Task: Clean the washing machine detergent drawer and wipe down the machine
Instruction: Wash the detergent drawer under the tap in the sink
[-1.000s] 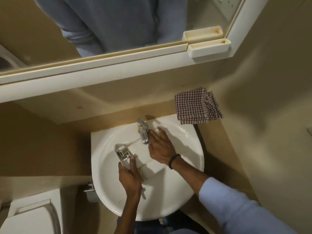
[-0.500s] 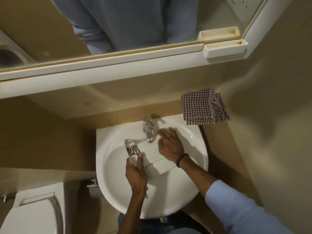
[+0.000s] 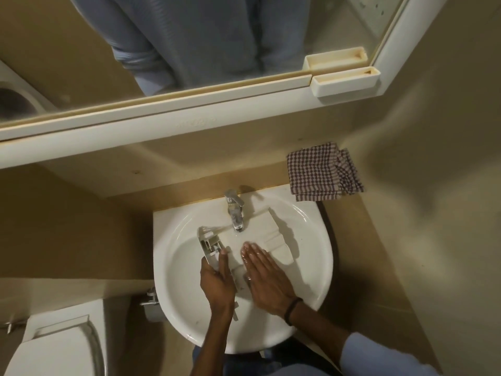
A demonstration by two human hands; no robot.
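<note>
my left hand curled round front end of detergent drawer, drawer in sink under tap, my right hand flat on it, fingers straight, wet

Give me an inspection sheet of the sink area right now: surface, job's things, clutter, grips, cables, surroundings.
Surface: white sink, with the drawer lying in its bowl.
Job's things: detergent drawer under the faucet; checked cloth folded at the sink's far right corner.
Clutter: nothing seen.
Grips: left hand grips the drawer's front panel; right hand lies flat and wet on the drawer.
Cables: nothing seen.
Surroundings: mirror above, toilet lower left.
</note>
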